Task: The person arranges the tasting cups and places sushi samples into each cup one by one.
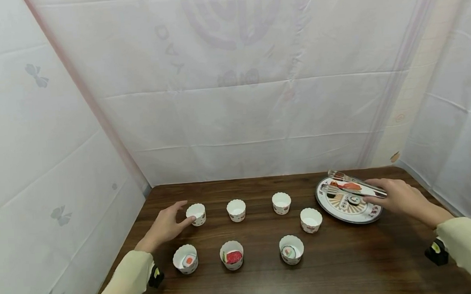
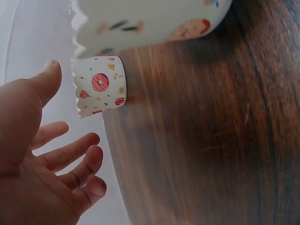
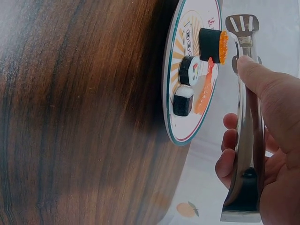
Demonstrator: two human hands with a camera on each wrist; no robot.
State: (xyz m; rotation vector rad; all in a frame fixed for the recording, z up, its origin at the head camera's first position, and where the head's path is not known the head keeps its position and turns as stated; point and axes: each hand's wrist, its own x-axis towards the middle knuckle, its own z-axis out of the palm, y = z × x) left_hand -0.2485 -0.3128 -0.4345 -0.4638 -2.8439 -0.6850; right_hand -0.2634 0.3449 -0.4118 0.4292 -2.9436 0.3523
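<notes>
My left hand (image 1: 165, 225) is beside a white paper cup (image 1: 196, 214) at the back left. Thumb and fingers stand spread, and nothing is gripped in the left wrist view. My right hand (image 1: 402, 197) holds metal tongs (image 3: 249, 108) with slotted heads, the thumb along one arm. These tongs hover above a round plate (image 1: 341, 218) at the right. On that plate, the right wrist view shows sushi pieces: an orange-topped one (image 3: 209, 45), a shrimp-like one (image 3: 205, 93), a roll (image 3: 189, 70) and a black-and-white one (image 3: 183, 101).
More paper cups (image 1: 236, 210), (image 1: 281, 203), (image 1: 311, 221) stand to the right. Nearer me, three cups hold food pieces: a roll with an orange centre (image 1: 188, 260), a red piece (image 1: 234, 257) and another roll (image 1: 288, 252). White cloth (image 1: 217, 121) surrounds the wooden table (image 1: 260, 289).
</notes>
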